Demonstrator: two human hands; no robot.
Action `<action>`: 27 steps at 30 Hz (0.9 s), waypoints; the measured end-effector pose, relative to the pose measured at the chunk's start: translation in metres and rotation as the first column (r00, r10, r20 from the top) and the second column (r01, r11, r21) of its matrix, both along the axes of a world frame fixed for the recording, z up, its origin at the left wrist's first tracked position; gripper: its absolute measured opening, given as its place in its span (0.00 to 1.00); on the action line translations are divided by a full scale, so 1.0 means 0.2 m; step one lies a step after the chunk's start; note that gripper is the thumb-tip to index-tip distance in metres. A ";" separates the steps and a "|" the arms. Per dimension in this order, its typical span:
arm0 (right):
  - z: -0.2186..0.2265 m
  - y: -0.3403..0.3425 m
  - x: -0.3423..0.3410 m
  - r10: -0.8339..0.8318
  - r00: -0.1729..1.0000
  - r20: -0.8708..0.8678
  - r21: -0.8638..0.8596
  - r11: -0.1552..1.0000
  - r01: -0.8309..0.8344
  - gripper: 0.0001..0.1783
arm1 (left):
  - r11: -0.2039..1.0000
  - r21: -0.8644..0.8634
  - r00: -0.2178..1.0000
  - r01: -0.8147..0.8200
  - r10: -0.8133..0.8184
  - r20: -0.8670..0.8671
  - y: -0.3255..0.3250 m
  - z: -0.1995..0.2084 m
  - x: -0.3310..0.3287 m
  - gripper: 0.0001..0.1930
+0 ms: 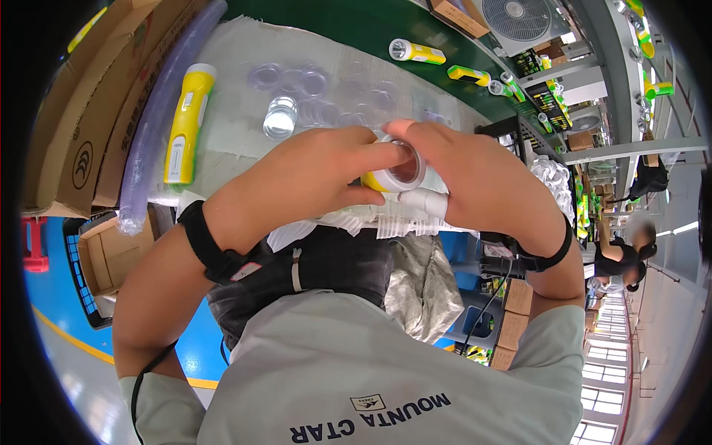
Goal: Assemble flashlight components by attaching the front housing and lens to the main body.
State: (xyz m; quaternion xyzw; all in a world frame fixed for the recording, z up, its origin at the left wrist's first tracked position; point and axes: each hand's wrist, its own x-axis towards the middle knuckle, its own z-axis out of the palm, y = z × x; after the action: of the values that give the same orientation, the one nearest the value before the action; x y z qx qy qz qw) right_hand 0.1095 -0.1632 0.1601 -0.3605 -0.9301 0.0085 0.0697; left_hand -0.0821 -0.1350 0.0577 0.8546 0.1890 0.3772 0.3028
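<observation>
Held torch (377,180): one, yellow and white, between both hands over the near edge of the bench (237,55); round open end tilted up toward the wearer, presumably so the inside can be seen.

Left hand (319,159): closed on the torch's left side, one finger across the rim, thumb low by the body.

Right hand (456,159): curled round the right side, fingertips at the upper rim, apparently steadying it against the left. White wrap (424,202) on a digit, likely for protection.

Clear discs (308,80): several, spread beyond the hands, seemingly within easy reach. Silvery cup (280,119): one, just nearer than the discs.

Loose torch (188,122): one, yellow, lying lengthwise at left, apparently kept out of the working space; pale label on its body, too small to read.

Clear roll (159,119): one, alongside the carton (96,122), which bears dark printed characters and a round emblem.

Shirt (334,356): grey-green, dark capitals beneath a small boxed logo, inverted in this view.
</observation>
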 end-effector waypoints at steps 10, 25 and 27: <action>0.02 0.03 -0.03 -0.069 0.993 0.096 -0.080 0.994 0.077 0.31 | 0.999 0.020 0.996 0.026 -0.024 -0.088 0.00 0.01 0.02 0.26; 0.09 0.00 -0.05 -0.212 0.925 0.315 -0.197 0.939 0.282 0.30 | 0.999 -0.026 0.992 0.037 -0.039 -0.116 0.01 0.05 0.01 0.25; 0.05 0.01 -0.04 -0.307 0.745 0.592 -0.190 0.845 0.499 0.32 | 0.998 -0.064 0.985 0.025 -0.036 -0.171 0.00 0.04 0.00 0.25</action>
State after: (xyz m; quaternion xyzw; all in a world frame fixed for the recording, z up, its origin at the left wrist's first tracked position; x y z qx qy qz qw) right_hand 0.1015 -0.1619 0.1697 -0.5495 -0.7933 0.0499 -0.2573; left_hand -0.0818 -0.1342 0.0662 0.8771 0.2128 0.2911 0.3173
